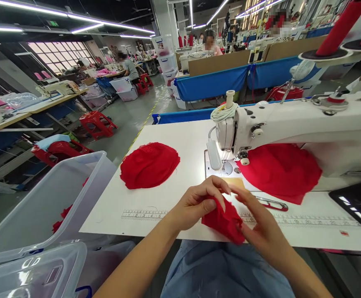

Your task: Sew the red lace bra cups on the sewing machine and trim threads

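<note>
Between my two hands, at the front edge of the white sewing table (180, 207), is a crumpled piece of red fabric (222, 221). My left hand (200, 203) grips its upper left part with thumb and fingers. On the other side my right hand (251, 211) pinches the fabric's right edge. Just beyond the hands stands a white sewing machine (280, 124), its needle area over the metal plate. A stack of red fabric pieces (149, 165) lies on the left of the table, and another red stack (281, 169) lies under the machine arm.
Thread snips (272, 203) and a black phone-like slab (359, 200) lie right of my hands. A printed ruler runs along the front. At left stands a translucent bin (28, 207) with red scraps, near red stools (96, 124). Other people sit at machines farther back.
</note>
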Motion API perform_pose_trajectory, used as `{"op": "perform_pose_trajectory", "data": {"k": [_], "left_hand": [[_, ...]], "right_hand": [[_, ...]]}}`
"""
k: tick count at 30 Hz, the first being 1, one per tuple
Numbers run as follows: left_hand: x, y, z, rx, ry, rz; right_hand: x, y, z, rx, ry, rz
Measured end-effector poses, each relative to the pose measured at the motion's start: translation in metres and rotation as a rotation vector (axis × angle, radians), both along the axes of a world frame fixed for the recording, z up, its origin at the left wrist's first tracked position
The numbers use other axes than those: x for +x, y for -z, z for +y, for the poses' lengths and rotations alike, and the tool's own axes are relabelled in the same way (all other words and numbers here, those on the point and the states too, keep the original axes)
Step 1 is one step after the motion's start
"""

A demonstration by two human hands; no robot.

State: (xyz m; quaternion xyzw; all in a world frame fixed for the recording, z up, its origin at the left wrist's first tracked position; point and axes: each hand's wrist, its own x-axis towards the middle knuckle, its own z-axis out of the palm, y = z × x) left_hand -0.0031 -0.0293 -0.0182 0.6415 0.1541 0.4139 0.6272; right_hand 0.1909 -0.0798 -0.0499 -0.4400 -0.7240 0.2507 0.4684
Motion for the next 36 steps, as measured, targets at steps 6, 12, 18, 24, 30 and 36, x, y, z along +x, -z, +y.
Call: {"op": "perform_pose_trajectory", "data": {"k": [6, 12, 18, 24, 30, 36], "left_hand": [[0.009, 0.015, -0.014, -0.402, -0.398, -0.171], [0.004, 0.016, -0.018, -0.844, -0.304, -0.155], [0.006, 0.009, -0.027, -0.897, -0.194, -0.091], [-0.003, 0.011, -0.023, -0.675, 0.115, 0.151], [0.023, 0.001, -0.019, -0.427, 0.137, 0.442], [0.057, -0.027, -0.014, 0.166, -0.084, 0.726]], "right_hand": [[-0.035, -0.015, 0.001, -0.328, 0.032, 0.371], [-0.029, -0.017, 0.005, -0.148, 0.344, 0.191], [-0.012, -0.013, -0.001, -0.430, 0.173, 0.562], [0.029, -0.023, -0.016, -0.645, 0.131, 0.621], [0.090, -0.027, -0.042, -0.861, -0.103, 0.300], [0.171, -0.031, -0.036, -0.600, 0.040, -0.005]]}}
